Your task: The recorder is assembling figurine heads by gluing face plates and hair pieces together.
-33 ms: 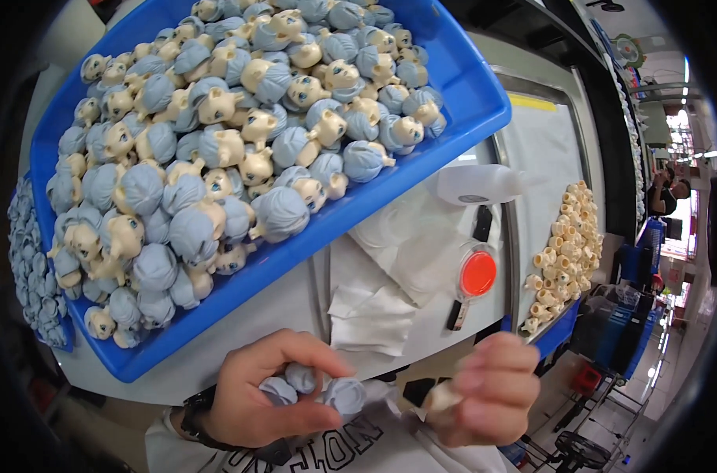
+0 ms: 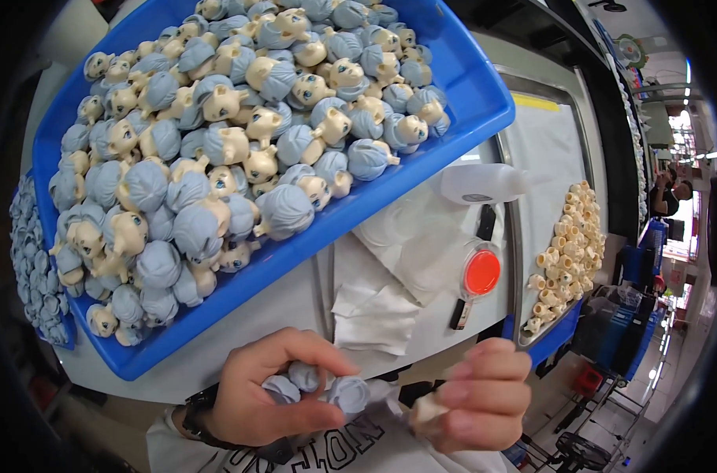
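Left hand (image 2: 284, 394): holds three small grey-blue pieces (image 2: 348, 394) in front of the shirt (image 2: 327, 449), below the worktop (image 2: 291, 335)'s near edge. Pieces rounded and moulded; no clear long axis. The rightmost pokes out past the thumb and index, the others sit deeper in the palm.

Pose: index arched over the top, thumb underneath, both tips aimed right; grip part-closed in a C around the pieces. Dark wristband (image 2: 198, 418) at lower left.

Right hand (image 2: 481, 394): across from it, well apart, blurred. Fingers curled into a loose fist, knuckles to the right, grip closed on a cream piece (image 2: 428, 411). Piece juts from the fist's left side, its showing end toward lower left; full long axis hidden by fingers.

Writing: large dark-outlined letters on the shirt, partly covered. Bottle (image 2: 473, 183) bears a small dark mark, too small to read.
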Demonstrator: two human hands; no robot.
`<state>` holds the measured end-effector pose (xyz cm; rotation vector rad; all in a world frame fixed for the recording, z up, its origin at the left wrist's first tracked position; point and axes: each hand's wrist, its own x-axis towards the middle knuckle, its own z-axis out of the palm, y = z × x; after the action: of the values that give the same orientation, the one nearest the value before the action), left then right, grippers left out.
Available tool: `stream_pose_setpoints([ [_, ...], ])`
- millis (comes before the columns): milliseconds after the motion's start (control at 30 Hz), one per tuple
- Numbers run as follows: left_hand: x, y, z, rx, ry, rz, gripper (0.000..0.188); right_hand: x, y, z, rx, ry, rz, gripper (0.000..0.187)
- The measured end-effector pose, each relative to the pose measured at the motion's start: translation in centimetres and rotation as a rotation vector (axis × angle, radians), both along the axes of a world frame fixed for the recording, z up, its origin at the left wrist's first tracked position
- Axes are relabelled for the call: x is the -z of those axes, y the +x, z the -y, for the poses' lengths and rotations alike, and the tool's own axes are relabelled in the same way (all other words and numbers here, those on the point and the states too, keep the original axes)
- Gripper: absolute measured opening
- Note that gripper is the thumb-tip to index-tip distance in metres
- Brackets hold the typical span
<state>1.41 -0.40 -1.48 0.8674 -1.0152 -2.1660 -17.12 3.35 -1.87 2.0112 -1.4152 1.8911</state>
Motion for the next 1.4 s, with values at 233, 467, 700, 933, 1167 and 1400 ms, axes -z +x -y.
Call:
stream_pose_setpoints([
  [233, -0.3, 0.2, -0.5, -0.043, 0.044, -0.076, 0.034, -3.0, 0.7, 0.1, -0.217, 0.417, -0.148, 0.018],
  [467, 0.2, 0.4, -0.3, -0.042, -0.101, -0.008, 0.033, -3.6, 0.7, 0.3, -0.238, 0.511, -0.209, 0.023],
  [700, -0.2, 0.4, 0.0, -0.029, -0.114, -0.046, 0.030, -4.0, 0.2, 0.2, -0.307, 0.579, -0.187, 0.026],
  [933, 0.0, 0.4, -0.5, 0.005, 0.089, -0.040, 0.024, -3.9, 1.2, 0.6, -0.260, 0.576, -0.297, 0.043],
  [1167, -0.8, 0.5, 0.1, 0.081, 0.131, 0.004, 0.025, -2.7, 2.2, 0.9, -0.071, 0.501, -0.406, 0.041],
  [1400, -0.8, -0.1, 0.1, 0.234, 0.043, 0.021, 0.050, -3.2, 1.0, -0.3, -0.066, 0.470, -0.397, 0.033],
])
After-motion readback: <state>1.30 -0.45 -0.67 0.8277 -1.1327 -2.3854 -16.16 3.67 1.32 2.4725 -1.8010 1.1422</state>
